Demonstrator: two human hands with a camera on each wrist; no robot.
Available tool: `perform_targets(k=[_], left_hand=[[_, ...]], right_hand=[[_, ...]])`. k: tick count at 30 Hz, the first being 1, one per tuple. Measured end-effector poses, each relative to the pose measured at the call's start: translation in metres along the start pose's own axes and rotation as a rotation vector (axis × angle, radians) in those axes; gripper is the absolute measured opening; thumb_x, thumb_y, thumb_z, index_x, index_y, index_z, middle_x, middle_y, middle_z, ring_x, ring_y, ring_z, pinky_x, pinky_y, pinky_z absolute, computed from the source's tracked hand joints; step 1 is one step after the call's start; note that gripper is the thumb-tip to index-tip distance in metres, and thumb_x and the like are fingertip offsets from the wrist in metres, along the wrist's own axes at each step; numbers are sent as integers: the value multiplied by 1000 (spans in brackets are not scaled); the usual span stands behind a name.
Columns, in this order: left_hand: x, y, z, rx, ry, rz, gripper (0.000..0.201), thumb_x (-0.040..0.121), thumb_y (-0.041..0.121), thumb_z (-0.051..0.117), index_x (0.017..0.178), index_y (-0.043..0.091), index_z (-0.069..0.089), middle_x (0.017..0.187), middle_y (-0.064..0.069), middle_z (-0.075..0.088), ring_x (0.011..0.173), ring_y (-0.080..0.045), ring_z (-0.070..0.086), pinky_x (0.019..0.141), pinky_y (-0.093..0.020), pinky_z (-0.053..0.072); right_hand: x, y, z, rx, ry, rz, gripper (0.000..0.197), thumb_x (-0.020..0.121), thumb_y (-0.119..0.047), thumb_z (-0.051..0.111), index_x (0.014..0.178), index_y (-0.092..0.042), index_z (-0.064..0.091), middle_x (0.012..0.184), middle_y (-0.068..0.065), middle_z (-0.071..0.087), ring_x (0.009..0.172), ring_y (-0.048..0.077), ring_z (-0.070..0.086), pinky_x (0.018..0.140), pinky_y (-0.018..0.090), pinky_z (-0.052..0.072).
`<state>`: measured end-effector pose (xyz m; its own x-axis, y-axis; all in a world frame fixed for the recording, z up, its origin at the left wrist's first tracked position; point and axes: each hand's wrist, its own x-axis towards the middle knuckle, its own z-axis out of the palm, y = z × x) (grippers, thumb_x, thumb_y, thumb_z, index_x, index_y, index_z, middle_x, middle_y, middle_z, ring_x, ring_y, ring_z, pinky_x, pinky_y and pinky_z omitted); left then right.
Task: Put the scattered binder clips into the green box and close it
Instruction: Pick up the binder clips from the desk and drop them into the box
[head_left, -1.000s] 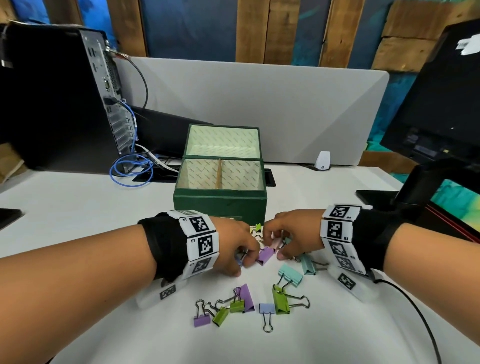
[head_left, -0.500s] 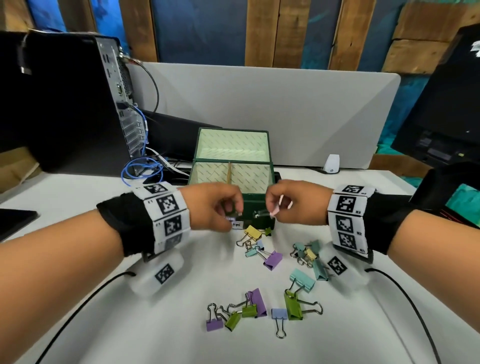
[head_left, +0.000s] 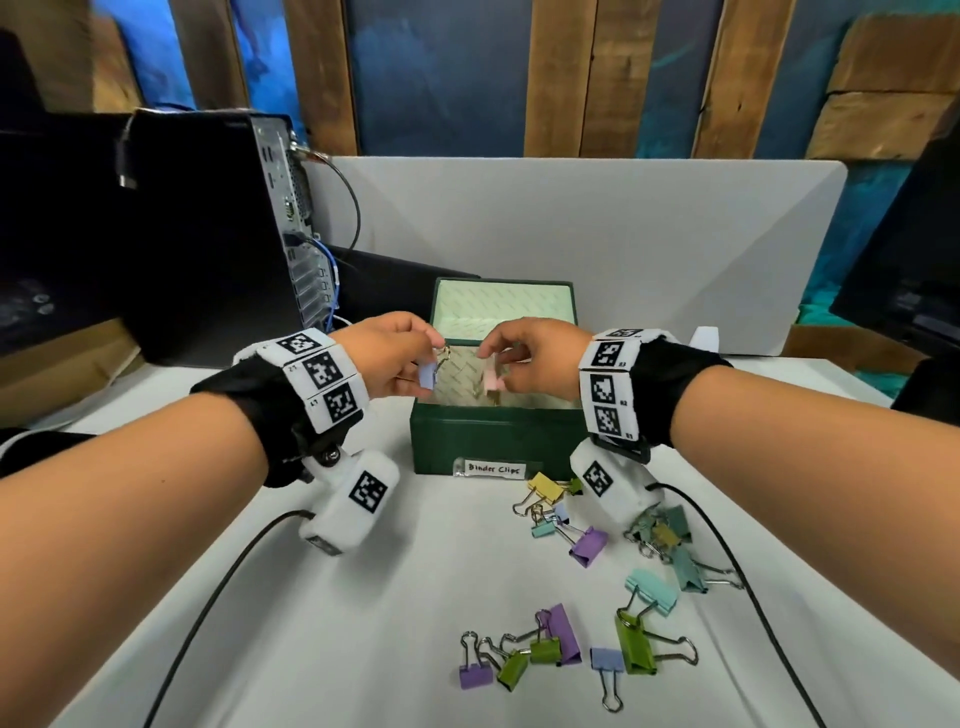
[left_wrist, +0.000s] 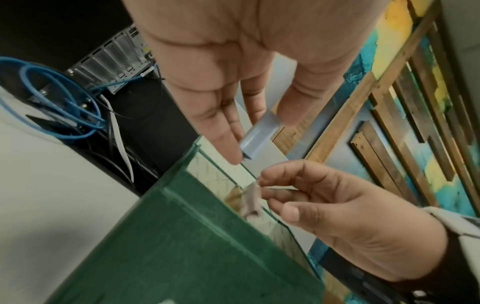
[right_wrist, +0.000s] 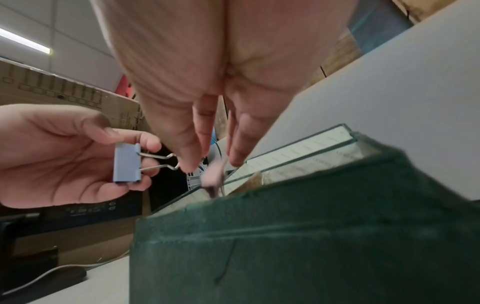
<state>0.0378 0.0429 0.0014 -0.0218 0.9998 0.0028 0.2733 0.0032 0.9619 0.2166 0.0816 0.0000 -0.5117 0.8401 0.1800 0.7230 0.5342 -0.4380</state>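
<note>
From the head camera, the left hand (head_left: 387, 358) is hovering over the left side of the open green box (head_left: 498, 441), pinching a blue clip (head_left: 427, 374) by its wire handles. The clip's blue body is hanging below the fingers, its handles pointing up into the grip. The right hand (head_left: 535, 358) is hovering over the middle of the box, with a pink clip (head_left: 491, 383) just under its fingertips (whether the fingers are touching it, I cannot tell). The box lid (head_left: 504, 306) is standing upright at the back. More clips (head_left: 571, 649) are lying scattered on the white table (head_left: 337, 623) in front of the box, well apart from both hands.

From the left wrist, the left hand (left_wrist: 233, 72) is holding the blue clip (left_wrist: 259, 133) between thumb and fingers, its long axis slanting toward the box rim (left_wrist: 197, 185). The right hand (left_wrist: 337, 205) is sitting below it, fingers curled, the blurred pink clip (left_wrist: 252, 199) at its fingertips above the box opening.

From the right wrist, the right hand (right_wrist: 221, 92) is pointing its fingers down at the box (right_wrist: 311, 246), narrowly parted, the pink clip (right_wrist: 214, 174) blurred just beneath the tips. The left hand (right_wrist: 64, 154) is gripping the blue clip (right_wrist: 127, 162), body upright, handles pointing right.
</note>
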Motion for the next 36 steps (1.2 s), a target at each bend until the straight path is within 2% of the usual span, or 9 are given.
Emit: perform_targets(k=[4,7,11,16,21,27,31,33,36], left_hand=[[11,-4,5,332,64,111,17,82,8,60,81,24,58,82,-3,60,74,-17,59,77,-33,54],[16,-4,16,572,84,207,17,78,13,66,92,23,61,85,5,58,77,-15,58,78,-32,53],[23,-11,25,721,54,198,25,78,19,68,102,25,61,107,3,59,99,-18,62,84,-29,50],[14,-4,41,886,7,307,29,81,29,65,109,29,59,124,2,50,115,-18,49,90,-27,38],[-14,13,71,928,-246,432,24,82,32,63,107,29,62,106,7,58,101,-13,58,90,-30,49],[-27,1,105,1101,-608,295,38,78,42,66,115,39,58,115,9,55,106,-12,57,90,-29,47],[-30,-13,127,1144,-691,268,42,75,40,71,115,39,59,115,7,53,97,-14,61,81,-26,51],[-31,-16,134,1191,-692,298,42,76,36,70,117,37,58,114,6,53,95,-12,55,72,-21,42],[-30,-20,137,1255,-683,296,46,78,35,69,122,33,55,118,4,54,105,-17,55,80,-23,42]], right_hand=[[-9,6,-4,101,-34,-15,31,86,-1,57,107,-23,63,126,1,59,119,17,55,99,33,48],[-28,17,-12,79,-8,-37,27,87,-3,57,104,-22,63,121,-3,56,118,13,54,101,31,46],[-60,35,-20,-75,-29,-44,20,88,-13,58,103,-26,64,108,-9,51,100,7,51,94,26,48],[-91,66,-23,-184,-248,70,18,87,-16,58,94,-31,64,103,-11,58,98,9,57,86,23,47],[-105,83,-23,-248,-463,165,27,82,-15,58,79,-43,57,100,-9,65,83,7,56,82,23,47],[-112,86,-18,-266,-564,264,41,79,-16,66,116,-30,57,103,-9,53,89,10,53,86,25,46],[-112,90,-14,-309,-561,271,44,77,-17,69,118,-28,55,105,-7,51,88,10,51,86,26,46],[-112,90,-12,-316,-550,264,42,77,-22,72,115,-27,56,102,-8,51,86,10,51,84,25,45],[-111,90,-8,-319,-519,247,38,77,-24,71,112,-27,58,98,-7,54,82,10,51,80,24,45]])
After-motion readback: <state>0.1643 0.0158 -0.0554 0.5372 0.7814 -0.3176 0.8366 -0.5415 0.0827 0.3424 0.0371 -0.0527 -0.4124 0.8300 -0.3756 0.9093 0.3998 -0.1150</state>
